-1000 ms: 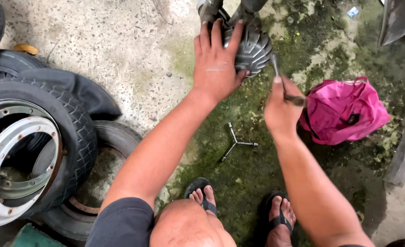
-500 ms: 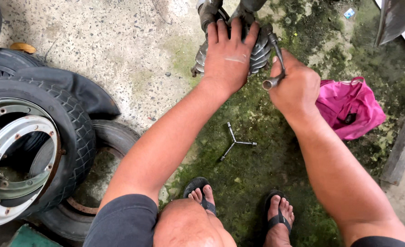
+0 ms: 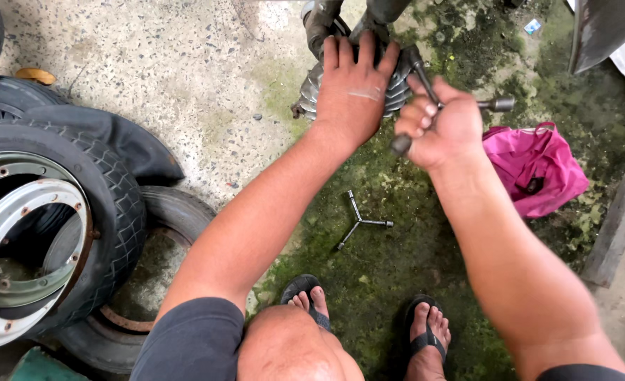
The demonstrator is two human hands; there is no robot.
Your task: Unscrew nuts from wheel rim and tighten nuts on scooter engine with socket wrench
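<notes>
the left hand [image 3: 354, 95] is lying flat and wide open, fingers spread, pressing on top of a grey ribbed metal engine part [image 3: 397, 85]. the engine part is sitting on the floor at the top of the view, right in front of the person. the right hand [image 3: 443, 127] is closing tight in a fist around a grey metal wrench [image 3: 425, 85]. one arm of the wrench is poking up toward the engine part, and another arm is sticking out to the right side. the two hands are just beside each other.

a second three-armed wrench [image 3: 360, 220] is lying alone on the floor [image 3: 185, 85], between the arms. the floor is grey concrete on the left and green with moss on the right. a pink cloth bag [image 3: 538, 169] is lying near the right hand. black tyres [image 3: 115, 204] are piling up on the left, and one is holding a silver wheel rim [image 3: 2, 261]. the person's feet are wearing black sandals [image 3: 425, 339] at the bottom.
</notes>
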